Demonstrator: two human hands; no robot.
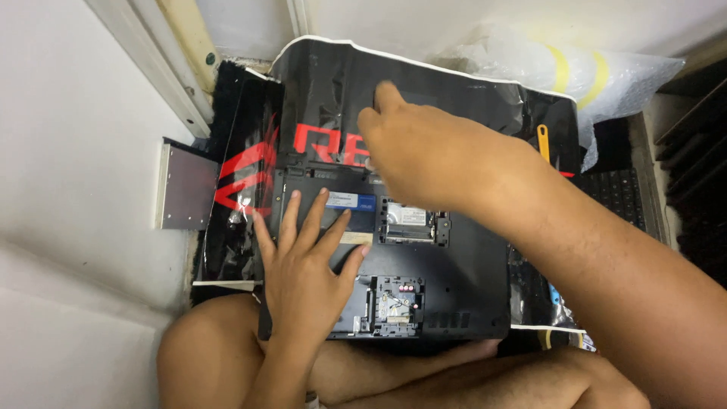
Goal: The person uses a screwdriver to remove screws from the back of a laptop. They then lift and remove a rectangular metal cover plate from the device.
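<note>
— So, what lies far left?
— One flat grey metal drive tray [184,186], beside a black plastic mat with red shapes [250,170].
— And the left hand [303,265]?
— It presses flat, fingers spread wide, holding nothing, on the opened black laptop underside [462,288] lying over the person's lap.
— The right hand [424,151]?
— It reaches over the laptop's top edge, fingers bent; I cannot tell its grip.

An opened black laptop [454,280] lies bottom up on the person's lap, its inner parts showing through cut-out bays. The left hand [307,265] rests flat on it, fingers spread over the hard drive [344,208] in its bay. The right hand [424,151] reaches past the laptop's far edge, fingers curled at a black mat with red print [318,91]. A silver disc drive [184,185] lies left of the mat. A yellow-handled tool [543,142] rests at right.
</note>
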